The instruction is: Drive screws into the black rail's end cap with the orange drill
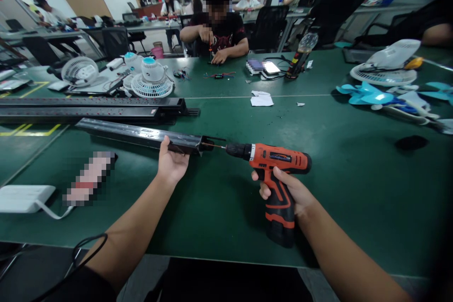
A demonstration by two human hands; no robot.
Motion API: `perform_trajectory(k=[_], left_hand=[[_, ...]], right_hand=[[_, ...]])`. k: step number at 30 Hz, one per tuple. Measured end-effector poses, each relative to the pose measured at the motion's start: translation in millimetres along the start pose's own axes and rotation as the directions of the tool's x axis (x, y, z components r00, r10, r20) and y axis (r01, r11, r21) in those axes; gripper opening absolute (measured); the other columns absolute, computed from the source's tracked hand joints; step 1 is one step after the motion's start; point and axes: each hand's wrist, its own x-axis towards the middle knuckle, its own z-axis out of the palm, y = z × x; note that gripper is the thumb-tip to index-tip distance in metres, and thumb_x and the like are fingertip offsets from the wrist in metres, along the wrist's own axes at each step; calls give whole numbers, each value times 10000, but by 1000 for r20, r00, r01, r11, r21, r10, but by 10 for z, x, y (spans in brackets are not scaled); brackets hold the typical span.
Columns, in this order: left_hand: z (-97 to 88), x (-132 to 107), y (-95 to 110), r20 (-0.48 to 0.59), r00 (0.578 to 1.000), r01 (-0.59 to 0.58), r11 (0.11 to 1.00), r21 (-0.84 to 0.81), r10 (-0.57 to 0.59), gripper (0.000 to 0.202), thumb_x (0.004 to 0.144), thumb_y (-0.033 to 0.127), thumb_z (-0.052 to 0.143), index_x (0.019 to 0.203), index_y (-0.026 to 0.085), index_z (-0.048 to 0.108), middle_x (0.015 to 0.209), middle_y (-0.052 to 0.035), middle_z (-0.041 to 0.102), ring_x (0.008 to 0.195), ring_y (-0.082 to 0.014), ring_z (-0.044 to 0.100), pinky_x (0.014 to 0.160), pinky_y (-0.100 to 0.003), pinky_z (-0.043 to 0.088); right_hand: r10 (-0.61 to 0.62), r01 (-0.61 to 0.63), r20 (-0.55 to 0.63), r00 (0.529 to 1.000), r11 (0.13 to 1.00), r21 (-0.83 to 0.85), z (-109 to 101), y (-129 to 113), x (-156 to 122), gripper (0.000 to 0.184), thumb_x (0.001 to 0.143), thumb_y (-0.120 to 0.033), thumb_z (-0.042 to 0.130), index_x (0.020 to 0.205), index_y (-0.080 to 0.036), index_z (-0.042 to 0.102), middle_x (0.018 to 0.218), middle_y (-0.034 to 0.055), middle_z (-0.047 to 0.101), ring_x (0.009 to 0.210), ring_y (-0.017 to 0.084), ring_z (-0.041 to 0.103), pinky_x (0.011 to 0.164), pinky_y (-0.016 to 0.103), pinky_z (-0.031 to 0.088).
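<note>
My right hand [295,191] is wrapped round the grip of an orange and black cordless drill [279,158], which points left. From its chuck a long thin bit reaches to the end of a dark metal rail [141,134]. Whether the bit sits in a screw there is too small to tell. My left hand [173,165] holds the rail near that end, thumb on the near side and fingers underneath, out of sight. The rail runs off to the left, slightly tilted.
More black rails [88,106] lie behind at the left. White fan parts [152,78] stand beyond them; blue fan blades [368,93] lie at the right. A phone [90,179] and a white power bank [26,198] are at the near left. Across the table sits a person [217,33] with a screwdriver.
</note>
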Motion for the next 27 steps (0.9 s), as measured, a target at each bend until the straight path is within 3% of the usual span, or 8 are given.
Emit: perform_trajectory(k=[4,15,18,22,27], left_hand=[[-7,13,7,-7,1000,13,1000,-22,-13,408,1013,413,682,1358,194,690,1129,-99,827,1034,-241,800,1034,-349,607],[-23,22,5,-3,1000,13,1000,-20,-13,437,1013,423,689,1367,167,680,1127,-97,830,1033,-244,799,1025,-351,610],[2,5,5,-5,1000,10,1000,-9,-10,397,1038,426,646,1335,167,693,1113,-95,832,1023,-243,800,1001,-354,620],[3,4,5,-1,1000,7,1000,-7,-7,397,1029,422,659,1328,165,697,1115,-99,830,1019,-245,801,979,-355,628],[-22,22,4,1,1000,3,1000,-4,-3,402,1017,423,682,1314,153,702,1135,-103,828,1036,-248,800,985,-355,629]], right_hand=[[-47,47,16,999,999,1,-11,16,17,519,839,-633,869,995,-146,781,571,-6,592,530,121,540,531,241,457],[-62,56,93,994,996,65,-61,61,87,503,885,-626,816,1006,-138,805,547,-6,576,485,117,464,531,269,458],[-93,86,87,992,992,88,-37,45,85,485,887,-611,805,1038,-151,789,624,18,639,476,102,458,520,265,469],[-144,134,70,987,982,131,4,21,81,470,889,-564,779,1157,-179,751,876,87,766,475,86,463,509,273,497],[-181,165,90,979,973,161,45,-10,69,454,884,-521,758,1196,-192,743,1027,121,800,487,83,471,529,295,528]])
